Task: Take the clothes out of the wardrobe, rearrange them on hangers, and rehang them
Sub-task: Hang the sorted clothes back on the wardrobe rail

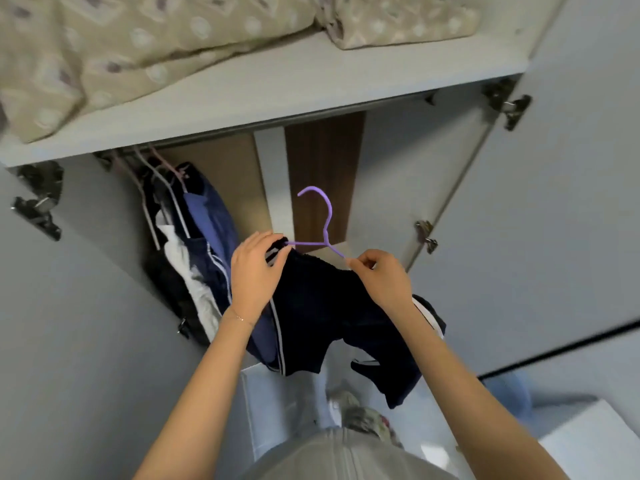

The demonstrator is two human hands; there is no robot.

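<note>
Seating the garment (322, 306) squarely is the job now, isn't it? Where is it?

Centre of the frame, in front of the open wardrobe (388, 188), draped from the purple hanger (326, 237). The left hand (254, 271) has its fingers curled round the striped edge at the hanger's left end. The right hand (381, 277) pinches the right tip, with the cloth just beside it.

So what makes it go well?

I'd hold the hanger level and draw the cloth evenly toward both ends so neither side can slip off. The loose leg at lower right should hang free, not bunched. After that, I'd grip with one hand and turn the hook (329, 211) toward the hung clothes (194, 244) at centre left.

And the counts?

There is one hanger in hand, one dark garment on it, and two hands. At upper left at least three hanger necks show under the shelf (311, 95), but they overlap, so I can't give an exact number. Below them I make out blue, white and black pieces, but not how many. There is one shelf, with beige bedding (104, 53) lying across the top of the frame. Two doors (554, 202) stand open, one at each side.
</note>
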